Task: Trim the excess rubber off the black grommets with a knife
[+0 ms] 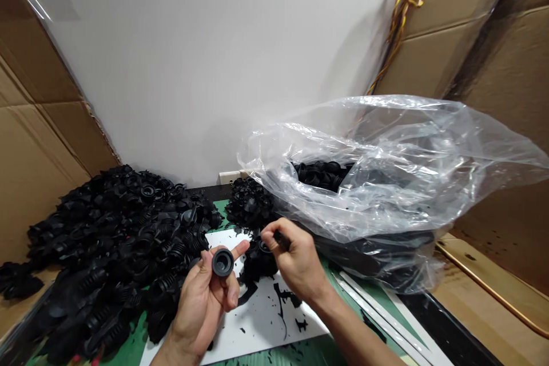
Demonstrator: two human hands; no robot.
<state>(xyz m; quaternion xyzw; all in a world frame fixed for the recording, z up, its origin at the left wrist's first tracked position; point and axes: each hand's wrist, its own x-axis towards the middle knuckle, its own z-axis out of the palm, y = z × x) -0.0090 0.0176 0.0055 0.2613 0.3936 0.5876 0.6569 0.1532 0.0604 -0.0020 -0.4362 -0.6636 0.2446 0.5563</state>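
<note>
My left hand (201,306) grips a round black rubber bellows boot (223,263) between thumb and fingers, its open end facing me, with the index finger stretched out beside it. To its right, my right hand (302,263) is closed with fingers curled around a small dark object (282,241) whose kind I cannot make out. Under both hands lies a white sheet (257,329) scattered with thin black rubber scraps (285,303). More black rubber pieces (257,263) sit on the sheet between and behind the hands.
A large heap of black ribbed rubber parts (128,234) covers the left side of the green mat (141,331). Behind stands a smaller black pile (251,200). On the right, a clear plastic bag (386,194) contains more parts. Cardboard panels (38,91) flank the table; a phone (493,280) lies right.
</note>
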